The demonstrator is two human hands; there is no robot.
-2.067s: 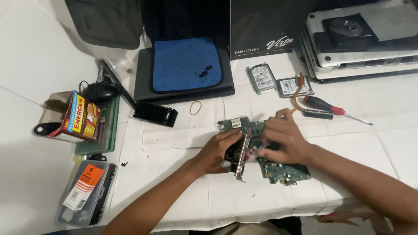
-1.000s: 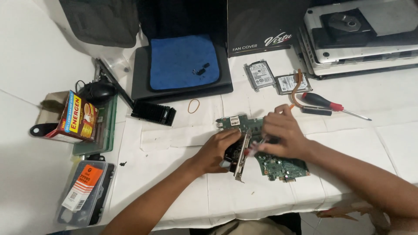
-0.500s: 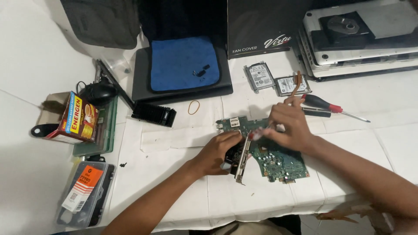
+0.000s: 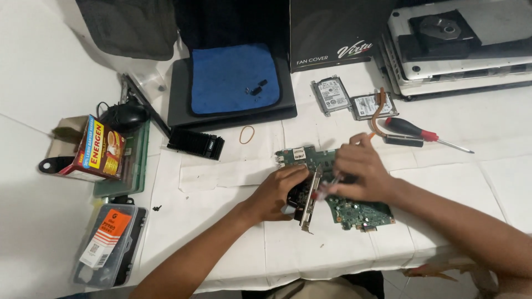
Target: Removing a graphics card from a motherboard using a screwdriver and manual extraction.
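Observation:
A green circuit board [image 4: 363, 213] lies on the white table in front of me. My left hand [image 4: 277, 191] grips a dark part with a silver metal bracket [image 4: 309, 207] that stands on the board's left half. My right hand [image 4: 360, 174] rests on the middle of the board, fingers closed on a thin tool with a red tip [image 4: 320, 192] that points at the bracket. My hands hide the centre of the board.
A red-and-black screwdriver [image 4: 413, 130], a copper heat pipe [image 4: 378, 113] and two hard drives [image 4: 331, 95] lie behind the board. A rubber band [image 4: 246, 133], black heatsink [image 4: 195, 144], blue cloth [image 4: 235, 77] on a laptop, stacked laptops [image 4: 460, 55], carton [image 4: 100, 147] and parts case [image 4: 108, 243] surround it.
My right hand rose toward the board's far edge half a second ago and has come back down toward my left hand. The left hand has stayed on the bracket part.

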